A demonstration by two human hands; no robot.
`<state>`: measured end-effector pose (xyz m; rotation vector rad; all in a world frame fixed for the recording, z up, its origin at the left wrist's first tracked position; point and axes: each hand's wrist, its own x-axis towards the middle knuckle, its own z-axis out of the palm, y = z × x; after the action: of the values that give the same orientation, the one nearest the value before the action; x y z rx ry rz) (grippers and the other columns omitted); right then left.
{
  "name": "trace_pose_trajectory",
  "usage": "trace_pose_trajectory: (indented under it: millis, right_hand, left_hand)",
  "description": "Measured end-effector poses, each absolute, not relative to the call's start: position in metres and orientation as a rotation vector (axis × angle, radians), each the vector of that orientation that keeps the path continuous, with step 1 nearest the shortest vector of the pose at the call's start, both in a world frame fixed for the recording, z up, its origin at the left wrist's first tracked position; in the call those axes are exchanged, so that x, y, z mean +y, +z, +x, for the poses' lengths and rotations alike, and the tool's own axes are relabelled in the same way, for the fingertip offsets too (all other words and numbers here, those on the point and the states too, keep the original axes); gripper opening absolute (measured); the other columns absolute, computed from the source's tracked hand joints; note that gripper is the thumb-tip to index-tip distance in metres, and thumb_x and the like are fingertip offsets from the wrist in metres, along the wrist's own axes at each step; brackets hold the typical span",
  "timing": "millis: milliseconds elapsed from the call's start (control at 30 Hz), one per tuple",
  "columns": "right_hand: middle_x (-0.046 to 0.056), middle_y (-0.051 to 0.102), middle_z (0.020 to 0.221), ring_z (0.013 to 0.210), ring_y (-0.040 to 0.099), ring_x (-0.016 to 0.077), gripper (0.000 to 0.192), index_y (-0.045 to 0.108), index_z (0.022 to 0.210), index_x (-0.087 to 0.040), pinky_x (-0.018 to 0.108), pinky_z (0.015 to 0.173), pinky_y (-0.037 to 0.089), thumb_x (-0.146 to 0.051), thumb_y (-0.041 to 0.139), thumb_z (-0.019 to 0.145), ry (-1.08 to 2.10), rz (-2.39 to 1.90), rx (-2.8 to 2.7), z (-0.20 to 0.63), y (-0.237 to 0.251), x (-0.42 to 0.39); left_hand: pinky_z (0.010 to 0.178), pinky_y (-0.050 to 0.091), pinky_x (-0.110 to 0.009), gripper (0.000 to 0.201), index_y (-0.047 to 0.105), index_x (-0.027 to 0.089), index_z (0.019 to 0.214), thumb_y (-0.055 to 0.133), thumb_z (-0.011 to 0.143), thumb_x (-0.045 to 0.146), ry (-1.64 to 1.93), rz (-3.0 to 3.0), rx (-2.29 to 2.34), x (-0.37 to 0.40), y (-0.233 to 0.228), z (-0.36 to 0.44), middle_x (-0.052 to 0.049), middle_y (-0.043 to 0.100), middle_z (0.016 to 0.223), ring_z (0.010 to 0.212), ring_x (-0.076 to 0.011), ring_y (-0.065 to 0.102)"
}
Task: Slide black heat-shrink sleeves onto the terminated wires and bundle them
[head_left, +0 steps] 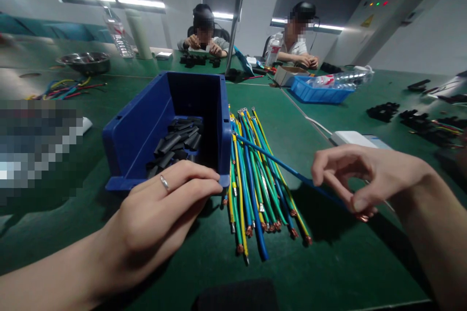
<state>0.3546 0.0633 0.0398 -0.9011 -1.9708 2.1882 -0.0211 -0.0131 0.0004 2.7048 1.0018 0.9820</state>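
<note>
My left hand (168, 209), with a ring on one finger, rests at the front right corner of a dark blue bin (133, 138). Its fingers are stretched out side by side over the bin's front lip; the thumb is hidden. Inside the bin lie short black tubes (180, 136). My right hand (365, 175) is closed on a blue wire (277, 159), whose bare copper end shows below the fingers. That wire slants up left to a metal terminal above a bundle of green, yellow and blue wires (251, 180) lying beside the bin.
Behind the bundle are a light blue tray (321, 93) with plastic bottles and a cardboard box (288, 76). A white device (352, 139) with a cable lies beyond my right hand. Metal bowl (85, 62) and loose wires (67, 88) are at left. Two people sit across the table.
</note>
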Motion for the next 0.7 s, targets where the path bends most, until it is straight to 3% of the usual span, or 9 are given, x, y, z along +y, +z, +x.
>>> trace_pose_trajectory:
  millis: [300,500,700]
  right_hand:
    - [-0.003,0.062,0.076,0.061,0.065,0.0079,0.043,0.06,0.105,-0.015,0.013,0.048,0.05,-0.021,0.085,0.07,2.352,-1.098,-1.997,0.33,0.03,0.067]
    - [-0.003,0.061,0.07,0.063,0.063,0.0086,0.038,0.053,0.08,-0.015,0.014,0.048,0.049,-0.034,0.085,0.07,2.325,-1.194,-2.053,0.33,0.024,0.067]
    - [-0.003,0.061,0.07,0.063,0.064,0.0082,0.038,0.051,0.08,-0.016,0.013,0.049,0.05,-0.032,0.084,0.071,2.319,-1.199,-2.049,0.329,0.022,0.068]
  left_hand:
    - [0.087,0.053,-0.021,0.03,0.059,0.02,0.117,0.048,0.095,0.004,0.989,2.703,0.99,-0.011,0.004,-0.019,-0.005,0.065,0.115,0.102,-0.0134,0.065]
    - [0.084,0.055,-0.021,0.028,0.059,0.019,0.115,0.047,0.095,0.004,1.007,2.73,0.99,-0.011,0.006,-0.018,-0.006,0.067,0.114,0.1,-0.0138,0.066]
    - [0.082,0.056,-0.021,0.028,0.059,0.02,0.115,0.047,0.095,0.005,1.007,2.723,1.006,-0.011,0.004,-0.018,-0.005,0.067,0.112,0.1,-0.0135,0.066]
